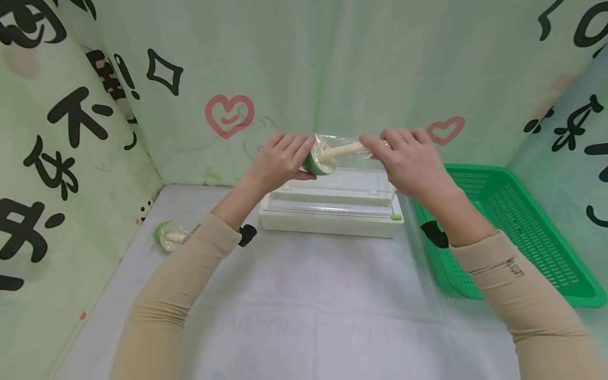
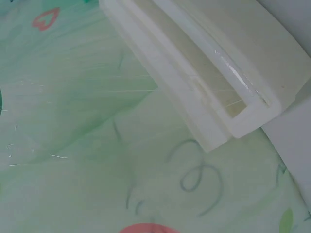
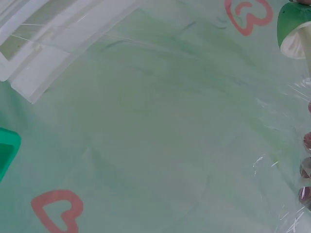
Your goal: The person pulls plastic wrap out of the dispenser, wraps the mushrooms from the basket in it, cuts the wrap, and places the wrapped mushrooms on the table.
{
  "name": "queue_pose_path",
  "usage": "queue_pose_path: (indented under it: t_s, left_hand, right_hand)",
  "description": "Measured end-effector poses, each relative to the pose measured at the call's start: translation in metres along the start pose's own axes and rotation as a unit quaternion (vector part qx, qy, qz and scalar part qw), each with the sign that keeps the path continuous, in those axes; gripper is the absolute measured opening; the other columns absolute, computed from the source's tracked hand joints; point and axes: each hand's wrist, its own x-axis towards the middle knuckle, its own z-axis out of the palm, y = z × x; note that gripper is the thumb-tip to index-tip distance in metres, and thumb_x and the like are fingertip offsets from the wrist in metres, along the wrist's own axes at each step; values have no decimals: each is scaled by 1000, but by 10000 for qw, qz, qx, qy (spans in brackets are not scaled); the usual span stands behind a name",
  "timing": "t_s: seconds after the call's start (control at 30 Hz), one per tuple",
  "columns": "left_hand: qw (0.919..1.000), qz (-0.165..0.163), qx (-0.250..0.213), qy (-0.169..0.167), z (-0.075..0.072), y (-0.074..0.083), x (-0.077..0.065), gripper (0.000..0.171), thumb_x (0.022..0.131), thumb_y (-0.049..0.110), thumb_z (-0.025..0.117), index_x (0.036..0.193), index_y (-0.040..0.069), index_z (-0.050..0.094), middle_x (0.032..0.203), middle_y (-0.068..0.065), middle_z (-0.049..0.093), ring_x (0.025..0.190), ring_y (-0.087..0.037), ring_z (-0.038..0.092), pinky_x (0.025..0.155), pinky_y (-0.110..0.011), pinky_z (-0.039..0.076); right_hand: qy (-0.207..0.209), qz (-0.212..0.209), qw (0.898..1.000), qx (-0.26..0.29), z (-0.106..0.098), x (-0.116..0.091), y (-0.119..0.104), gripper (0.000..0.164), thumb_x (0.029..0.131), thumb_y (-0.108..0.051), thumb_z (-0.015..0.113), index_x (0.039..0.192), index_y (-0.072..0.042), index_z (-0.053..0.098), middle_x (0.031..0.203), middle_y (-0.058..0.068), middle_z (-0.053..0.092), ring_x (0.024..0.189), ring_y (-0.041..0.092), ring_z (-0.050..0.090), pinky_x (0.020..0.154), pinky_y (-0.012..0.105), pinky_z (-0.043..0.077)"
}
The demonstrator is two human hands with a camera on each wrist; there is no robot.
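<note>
In the head view a mushroom-shaped thing (image 1: 343, 152) with a green cap and a long cream stalk is held up above a white cling film dispenser (image 1: 328, 220). My left hand (image 1: 284, 158) grips it at the cap, fingers over the top and thumb below. At the stalk's end, my right hand (image 1: 404, 153) pinches the stalk and film with curled fingers. Clear cling film (image 3: 265, 165) stretches around the thing and toward the dispenser. The right wrist view shows the cap (image 3: 286, 31) and some fingertips (image 3: 305, 170) at its right edge.
A similar green-and-cream thing (image 1: 172, 236), wrapped in film, lies on the white table (image 1: 304, 295) at the left, partly behind my left forearm. At the right stands a green plastic basket (image 1: 537, 227). Printed pale green curtains (image 1: 294, 63) close off the back and sides.
</note>
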Motion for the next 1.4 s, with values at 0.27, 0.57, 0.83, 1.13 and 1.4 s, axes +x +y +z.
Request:
queue_pose_path:
  t_s: [0.27, 0.57, 0.83, 1.13, 1.4]
  left_hand:
    - [9998, 8, -209, 14, -7, -4, 7, 70, 70, 52, 70, 111, -2, 52, 93, -10, 61, 79, -24, 56, 73, -32, 45]
    - [9997, 3, -252, 10, -13, -8, 13, 69, 72, 52, 68, 112, -2, 52, 95, -10, 61, 82, -25, 57, 75, -33, 44]
    - [9995, 32, -310, 14, -22, -8, 17, 68, 74, 53, 66, 112, -2, 52, 96, -11, 61, 82, -25, 56, 77, -33, 44]
    - [9994, 167, -296, 12, -35, 0, 16, 66, 75, 52, 66, 112, -2, 52, 95, -10, 62, 81, -23, 56, 76, -32, 43]
    - [9992, 312, -206, 170, -46, 12, 10, 66, 73, 52, 68, 111, -1, 54, 93, -8, 63, 78, -21, 58, 74, -31, 45]
  right_hand:
    - [-23, 33, 10000, -4, -10, 4, 2, 31, 88, -11, 58, 116, -16, 48, 84, 10, 46, 69, 27, 44, 64, 43, 37]
    - [-171, 80, 9998, -70, -21, 8, 2, 31, 89, -14, 56, 118, -17, 47, 85, 11, 46, 71, 28, 45, 66, 44, 38]
    - [95, 5, 9999, -114, -26, 8, 2, 32, 88, -14, 58, 118, -18, 47, 83, 11, 46, 69, 28, 44, 65, 44, 37]
    - [264, -364, 9990, -34, -36, -1, -1, 28, 92, -16, 52, 120, -15, 47, 81, 12, 47, 62, 27, 44, 58, 38, 31]
    - [217, -605, 9978, 183, -48, -15, -10, 36, 99, -33, 28, 122, -15, 49, 79, 9, 49, 63, 24, 43, 55, 34, 30]
